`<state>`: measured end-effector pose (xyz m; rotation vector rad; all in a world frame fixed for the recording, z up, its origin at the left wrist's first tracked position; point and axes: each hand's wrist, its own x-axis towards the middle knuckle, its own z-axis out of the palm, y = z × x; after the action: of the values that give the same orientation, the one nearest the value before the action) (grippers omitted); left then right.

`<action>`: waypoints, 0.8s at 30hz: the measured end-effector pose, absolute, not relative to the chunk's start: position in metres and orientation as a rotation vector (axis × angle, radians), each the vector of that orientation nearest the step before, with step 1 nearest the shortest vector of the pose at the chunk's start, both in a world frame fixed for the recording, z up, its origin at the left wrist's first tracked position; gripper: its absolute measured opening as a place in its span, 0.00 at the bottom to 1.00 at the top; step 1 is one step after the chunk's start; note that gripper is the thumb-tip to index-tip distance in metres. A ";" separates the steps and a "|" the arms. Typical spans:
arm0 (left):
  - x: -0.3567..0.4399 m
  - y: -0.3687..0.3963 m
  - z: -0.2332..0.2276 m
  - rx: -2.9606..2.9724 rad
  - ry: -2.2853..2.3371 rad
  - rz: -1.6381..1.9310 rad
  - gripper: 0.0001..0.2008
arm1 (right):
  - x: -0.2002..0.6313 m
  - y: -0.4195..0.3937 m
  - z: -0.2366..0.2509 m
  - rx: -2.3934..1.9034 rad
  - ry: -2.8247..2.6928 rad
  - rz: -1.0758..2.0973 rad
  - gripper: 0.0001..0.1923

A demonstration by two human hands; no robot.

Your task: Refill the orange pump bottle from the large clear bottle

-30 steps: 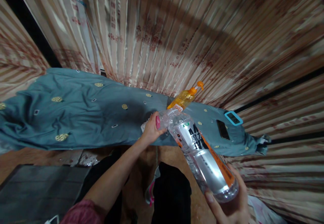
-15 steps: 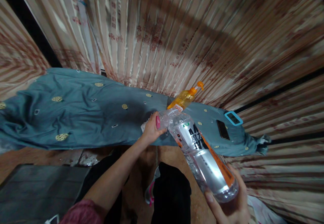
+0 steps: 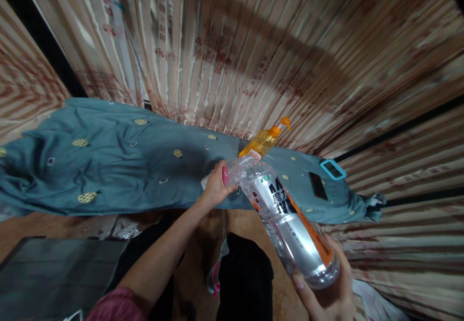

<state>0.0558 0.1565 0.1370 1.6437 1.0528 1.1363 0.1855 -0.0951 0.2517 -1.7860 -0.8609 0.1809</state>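
- Teal cloth with gold embroidered dots (image 3: 108, 166) lies over the table, unchanged.
- Clear plastic bottle with silver-and-orange label (image 3: 290, 219) stays tilted above its edge, barely shifted.
- Right hand (image 3: 331, 294) still wraps the base.
- Left hand (image 3: 215, 185) keeps fingers closed at the neck; no visible progress.

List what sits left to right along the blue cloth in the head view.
left hand at the bottle's neck → clear bottle → orange pump bottle behind it → dark phone → blue-framed device.
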 end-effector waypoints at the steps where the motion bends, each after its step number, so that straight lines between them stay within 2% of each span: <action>1: 0.056 0.156 0.137 1.643 1.053 1.134 0.41 | 0.185 -0.095 0.252 -1.789 -0.869 0.175 0.51; 13: 0.057 0.155 0.139 1.609 1.090 1.109 0.40 | 0.182 -0.095 0.249 -1.809 -0.837 0.216 0.54; 19: 0.056 0.155 0.139 1.610 1.094 1.128 0.40 | 0.190 -0.098 0.241 -1.775 -0.921 0.181 0.49; 24: 0.055 0.154 0.139 1.625 1.077 1.150 0.36 | 0.196 -0.101 0.233 -1.723 -0.936 0.158 0.48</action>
<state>0.0547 0.1540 0.1386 1.6247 1.0768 1.1500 0.1961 -0.1012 0.2334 -1.7234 -0.9361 0.1582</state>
